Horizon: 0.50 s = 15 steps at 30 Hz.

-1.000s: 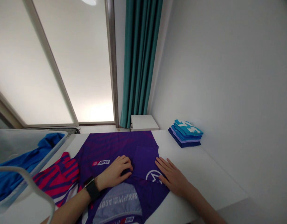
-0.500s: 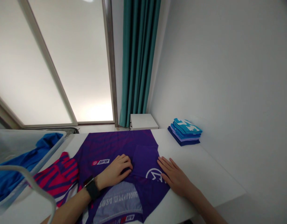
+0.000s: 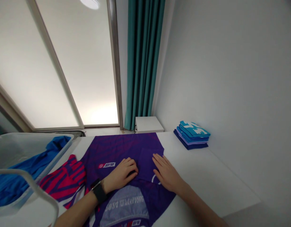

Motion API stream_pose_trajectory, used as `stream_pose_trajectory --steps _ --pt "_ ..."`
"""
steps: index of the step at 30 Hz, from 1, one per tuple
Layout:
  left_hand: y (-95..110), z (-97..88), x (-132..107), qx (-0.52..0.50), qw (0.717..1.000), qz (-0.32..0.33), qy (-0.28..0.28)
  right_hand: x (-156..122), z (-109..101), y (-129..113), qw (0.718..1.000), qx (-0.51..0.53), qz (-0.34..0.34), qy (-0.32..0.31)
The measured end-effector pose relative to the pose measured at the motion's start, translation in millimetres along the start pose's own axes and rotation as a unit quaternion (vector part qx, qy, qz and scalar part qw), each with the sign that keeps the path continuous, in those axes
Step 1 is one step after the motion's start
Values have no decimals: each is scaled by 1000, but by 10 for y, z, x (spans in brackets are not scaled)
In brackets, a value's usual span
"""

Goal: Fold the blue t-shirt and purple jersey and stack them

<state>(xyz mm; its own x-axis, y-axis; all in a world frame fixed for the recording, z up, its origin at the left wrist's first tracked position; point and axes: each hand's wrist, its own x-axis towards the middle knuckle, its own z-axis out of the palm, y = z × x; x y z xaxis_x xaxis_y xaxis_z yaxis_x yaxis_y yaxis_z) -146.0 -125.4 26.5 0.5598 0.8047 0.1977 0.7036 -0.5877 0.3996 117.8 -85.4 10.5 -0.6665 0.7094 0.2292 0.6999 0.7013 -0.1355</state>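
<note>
Purple printed jersey (image 3: pixel 117 146) is laid flat on a white table (image 3: pixel 206 173), between a plastic bin (image 3: pixel 41 135) at the left and a stack of folded shirts (image 3: pixel 192 135) beside the wall at the right. A turned-over panel (image 3: pixel 150 164) lies across its middle, and a grey printed patch (image 3: pixel 124 205) is seen nearer the camera. The near end of the jersey is cut off by the bottom of the frame.

Slippage of the turned-over panel is judged the main risk, since the cloth appears to be held down by pressure alone. It could be shifted or creased if the right hand were dragged across it rather than lifted. Bunching could be caused beneath the curled left fingers. A pink-and-purple striped garment (image 3: pixel 65 179) lies against the jersey's left side and could be pulled out of place or overlapped if the jersey were dragged that way. Any overhang at the near table edge cannot be judged.

The left hand (image 3: pixel 120 175) is rested palm-down on the jersey with the fingers curled, and a black watch (image 3: pixel 99 193) is worn on that wrist. Whether any cloth is pinched under those fingers cannot be told. The right hand (image 3: pixel 166 173) is held open and flat on the jersey at the panel's right side, and nothing is gripped by it.
</note>
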Motion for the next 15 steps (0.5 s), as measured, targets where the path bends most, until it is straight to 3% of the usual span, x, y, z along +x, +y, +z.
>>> stream_pose_trajectory --steps 10,15 --pt "10 5 -5 4 1000 -4 1 107 155 -115 997 20 -27 -64" --pt "30 -2 -6 -2 1000 -8 1 100 180 -119 997 43 -21 -66"
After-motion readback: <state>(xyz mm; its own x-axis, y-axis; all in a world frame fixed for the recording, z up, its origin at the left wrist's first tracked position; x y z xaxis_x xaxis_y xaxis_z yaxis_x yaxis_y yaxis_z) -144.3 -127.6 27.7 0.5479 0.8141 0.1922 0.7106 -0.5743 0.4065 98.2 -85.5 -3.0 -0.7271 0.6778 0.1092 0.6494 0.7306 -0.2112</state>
